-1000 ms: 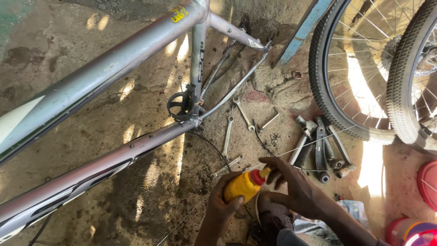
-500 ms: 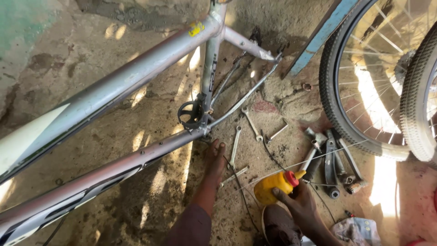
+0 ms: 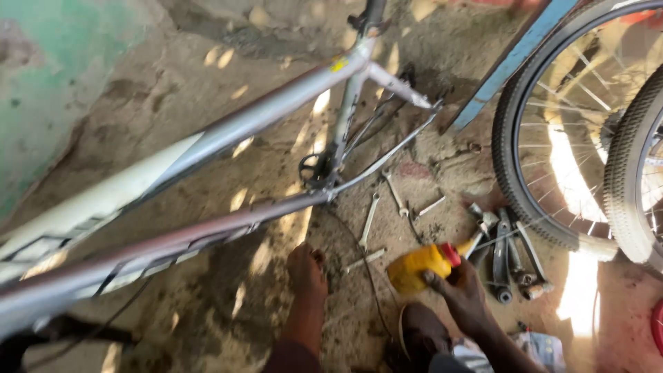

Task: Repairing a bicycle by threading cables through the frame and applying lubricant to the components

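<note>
Sun-dappled dirt floor [image 3: 228, 83], green patch [image 3: 34, 90]

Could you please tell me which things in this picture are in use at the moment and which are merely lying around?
In use: yellow oil bottle, gripped by the right hand; silver bicycle frame just ahead.

Lying about: spanners on the ground, pile of dark tools, bicycle wheels, blue bar. Left hand not seen.

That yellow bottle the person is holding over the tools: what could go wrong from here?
The right hand grips the yellow bottle tipped on its side, spout toward the tool pile; it could dribble onto the tools or dirt floor. Loose wrenches lie close to the bare foot, easy to step on. The bike frame hangs close over the foot and might swing or drop.
</note>
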